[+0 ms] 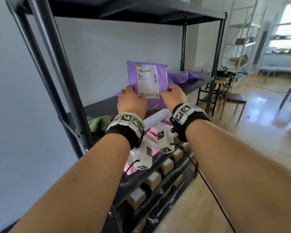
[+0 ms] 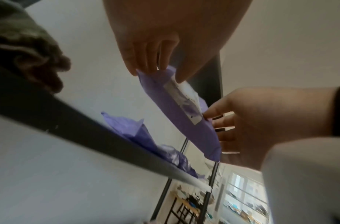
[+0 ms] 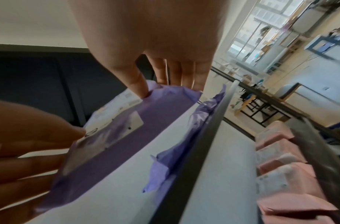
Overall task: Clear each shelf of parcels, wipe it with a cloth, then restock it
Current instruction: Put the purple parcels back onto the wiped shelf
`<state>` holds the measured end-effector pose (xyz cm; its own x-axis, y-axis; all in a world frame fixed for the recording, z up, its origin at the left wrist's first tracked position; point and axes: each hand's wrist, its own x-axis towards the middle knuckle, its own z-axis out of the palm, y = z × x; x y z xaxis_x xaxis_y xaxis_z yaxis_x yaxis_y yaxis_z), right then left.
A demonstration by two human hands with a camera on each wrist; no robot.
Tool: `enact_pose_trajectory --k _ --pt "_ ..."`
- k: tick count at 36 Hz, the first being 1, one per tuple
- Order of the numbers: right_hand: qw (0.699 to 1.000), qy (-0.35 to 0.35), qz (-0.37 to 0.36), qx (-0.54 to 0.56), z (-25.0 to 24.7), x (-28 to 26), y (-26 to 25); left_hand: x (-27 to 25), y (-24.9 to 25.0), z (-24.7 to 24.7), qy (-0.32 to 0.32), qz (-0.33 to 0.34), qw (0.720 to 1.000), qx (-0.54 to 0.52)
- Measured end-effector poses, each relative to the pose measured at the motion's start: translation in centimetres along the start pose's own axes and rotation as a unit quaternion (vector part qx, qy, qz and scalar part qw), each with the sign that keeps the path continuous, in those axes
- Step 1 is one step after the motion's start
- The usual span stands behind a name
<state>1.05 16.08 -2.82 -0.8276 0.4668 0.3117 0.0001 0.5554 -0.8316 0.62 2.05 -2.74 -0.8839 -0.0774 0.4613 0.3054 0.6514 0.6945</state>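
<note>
both hands (image 1: pixel 131 101) pinching purple parcel (image 1: pixel 148 78), label text blurred, seemingly upright

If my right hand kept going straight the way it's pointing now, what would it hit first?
Probably the wall behind the shelf. The right hand already grips the purple parcel, and nothing else shows beyond it, though depth is unclear.
</note>
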Motion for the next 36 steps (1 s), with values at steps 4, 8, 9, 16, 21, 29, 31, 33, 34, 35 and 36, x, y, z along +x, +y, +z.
enact_pose_trajectory --k 4,8,9,16,21,29,31,33,34,35,36 --pt "0.998 -0.042 -0.045 0.008 1.7 3.1 -2.4 2.5 0.1 -1.3 0.028 -0.043 0.998 0.034" --pt "0.991 -0.103 -0.086 0.021 4.2 5.5 -4.2 4.5 -0.4 -2.3 0.041 -0.11 0.992 0.048" --pt "0.988 -0.12 -0.095 0.023 4.8 6.0 -4.6 5.0 -0.6 -2.5 0.043 -0.123 0.99 0.048" --pt "0.966 -0.237 -0.104 0.024 9.3 8.0 -5.4 6.8 -2.6 -2.9 0.051 -0.214 0.973 0.068" --pt "0.944 -0.304 -0.125 -0.011 12.0 8.4 -5.0 7.0 -4.2 -2.4 0.045 -0.281 0.954 0.093" --pt "0.929 -0.349 -0.11 -0.056 14.3 8.6 -4.0 7.2 -4.2 -1.1 -0.032 -0.313 0.93 0.19" --pt "0.924 -0.357 -0.116 -0.069 14.5 8.5 -3.8 7.3 -4.2 -0.9 -0.055 -0.323 0.917 0.227" --pt "0.922 -0.351 -0.14 -0.086 14.1 8.4 -3.7 7.2 -4.6 -0.5 -0.052 -0.314 0.912 0.259" --pt "0.925 -0.338 -0.144 -0.102 13.9 8.5 -3.5 7.1 -4.7 -0.2 -0.048 -0.307 0.915 0.257" --pt "0.924 -0.338 -0.139 -0.113 13.9 8.7 -3.3 7.3 -4.7 0.0 -0.052 -0.312 0.913 0.258" --pt "0.918 -0.348 -0.14 -0.125 13.7 8.8 -3.1 7.6 -5.1 0.5 -0.063 -0.335 0.902 0.264"
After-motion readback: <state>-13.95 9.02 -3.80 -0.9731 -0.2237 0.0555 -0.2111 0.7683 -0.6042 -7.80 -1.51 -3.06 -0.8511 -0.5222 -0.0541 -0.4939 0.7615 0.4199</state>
